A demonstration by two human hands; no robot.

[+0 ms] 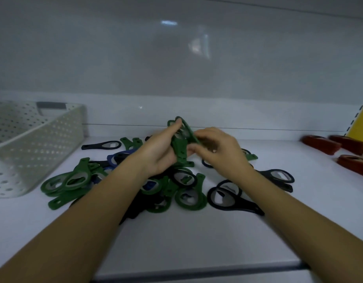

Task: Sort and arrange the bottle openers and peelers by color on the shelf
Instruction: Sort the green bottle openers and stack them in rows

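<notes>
So, nearest you, both forearms reached in over the white shelf (176, 246). Just beyond them the pile (182, 201) of loose openers lay mixed and overlapping: green, black, a few blue, unsorted. Above the pile your left hand (158, 154) gripped a green stack (179, 148), fingers curled round it, heads pointing up and away. Your right hand (219, 150) pinched the stack's side with thumb and curled fingers, likely squaring the pieces so same-color ones went down as one bundle. The stack was off the shelf, over the pile's middle. In the way: black openers (245, 207) lay tangled with greens below, so the next green pick probably needed lifting clear. To the left a perforated basket (43, 144) stood near the pile, contents not visible. At far right, red items (319, 145) lay grouped, well apart, probably a finished color group; opener or peeler, couldn't tell. A glossy back panel (176, 68) stood behind everything.
</notes>
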